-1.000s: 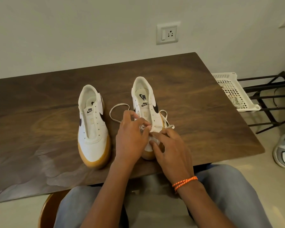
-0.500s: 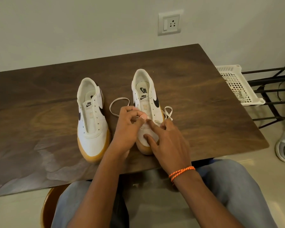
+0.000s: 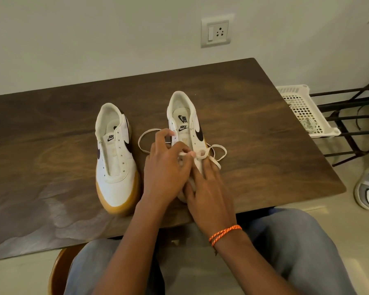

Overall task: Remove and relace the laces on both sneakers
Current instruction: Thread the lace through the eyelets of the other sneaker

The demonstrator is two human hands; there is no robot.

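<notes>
- From the head view, two white sneakers with gum soles stand toes-near on the dark wooden table (image 3: pixel 51 124).
- The left sneaker (image 3: pixel 115 158) has bare eyelets and stands well apart from the hands.
- The right sneaker (image 3: pixel 186 126) is half hidden under both hands, near the table's near edge.
- Its white lace (image 3: pixel 218 150) loops out on the table to both sides of the shoe.
- The left hand (image 3: pixel 165 171) has its grip closed in a pinch on the lace, over the eyelets.
- The right hand (image 3: pixel 209 194), wearing an orange wrist thread (image 3: pixel 225 232), lies on the toe with fingers fairly straight, touching the lace; whether they clasp it I cannot tell.
- A white basket (image 3: pixel 305 109) sits on a dark rack far right; a wall socket (image 3: pixel 216 31) is above.
</notes>
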